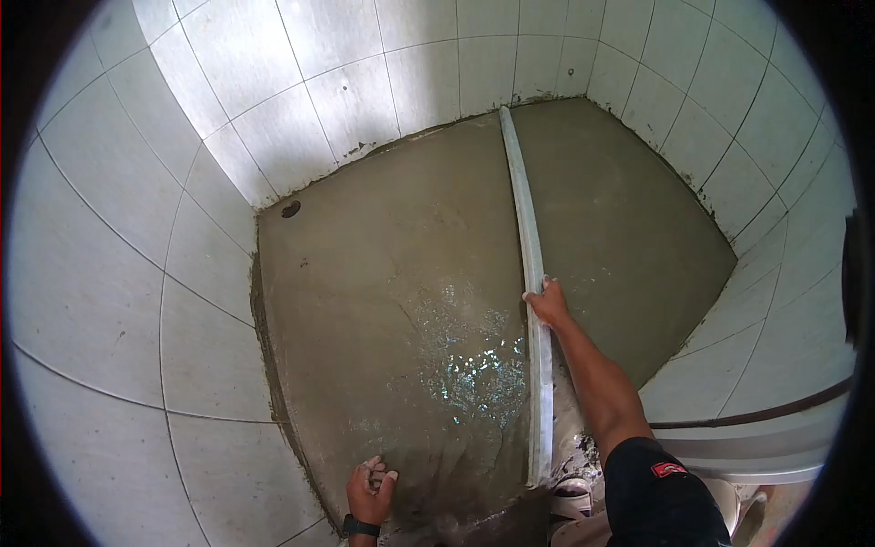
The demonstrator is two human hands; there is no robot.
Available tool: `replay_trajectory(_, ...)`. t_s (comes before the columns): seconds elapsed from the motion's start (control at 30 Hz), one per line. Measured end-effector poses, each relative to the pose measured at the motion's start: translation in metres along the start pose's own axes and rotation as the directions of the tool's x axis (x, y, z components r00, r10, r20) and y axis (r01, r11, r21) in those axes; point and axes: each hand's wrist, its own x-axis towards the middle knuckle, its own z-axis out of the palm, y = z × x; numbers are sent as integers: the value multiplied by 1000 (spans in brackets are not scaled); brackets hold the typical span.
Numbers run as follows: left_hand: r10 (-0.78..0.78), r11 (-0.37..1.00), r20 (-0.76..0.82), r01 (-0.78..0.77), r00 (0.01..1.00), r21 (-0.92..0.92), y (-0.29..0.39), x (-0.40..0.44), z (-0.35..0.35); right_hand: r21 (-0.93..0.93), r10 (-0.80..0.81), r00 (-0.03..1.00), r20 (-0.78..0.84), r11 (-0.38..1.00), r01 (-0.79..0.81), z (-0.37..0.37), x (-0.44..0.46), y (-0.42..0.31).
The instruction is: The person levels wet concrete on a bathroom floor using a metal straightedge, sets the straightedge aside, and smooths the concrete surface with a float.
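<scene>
A long, pale metal screed bar (522,196) lies across the wet mortar floor (383,237), running from the back wall down to the near edge. My right hand (547,304) grips it below its middle, with the thumb on the left side. Over the mortar's near left part, my left hand (372,490) is held with loosely bent fingers and the thumb apart, and nothing shows in it. Wet, shiny mortar (478,378) glistens just left of the bar.
White wall tiles (210,301) enclose the floor on the left, back and right. A dark round hole (291,210) sits in the mortar's far left corner. My sandalled foot (572,497) is at the bar's near end. A pale curved-looking ledge (747,447) stands at lower right.
</scene>
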Motion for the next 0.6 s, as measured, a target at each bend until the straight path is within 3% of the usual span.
replay_trajectory(0.07,-24,1000,-31,23,999,-21,2,-7,0,-41,57,993,103,998,-53,-7,-12,-18)
replay_trajectory(0.2,46,998,-33,-44,998,35,-9,-17,0,1,63,991,121,998,-64,-3,-24,-22)
replay_trajectory(0.27,9,1000,-42,-9,999,-9,1,-23,-1,53,62,972,227,996,-76,-6,-31,-26)
replay_trajectory(0.3,15,1000,-43,-16,999,-12,3,-24,-1,54,58,973,222,996,-72,-2,-33,-24)
replay_trajectory(0.37,-41,999,-12,40,999,-33,4,-29,-1,-7,-4,998,60,1000,4,17,-41,-12)
replay_trajectory(0.6,-31,995,20,32,999,-92,1,-32,21,244,70,986,152,964,-106,27,-107,-29)
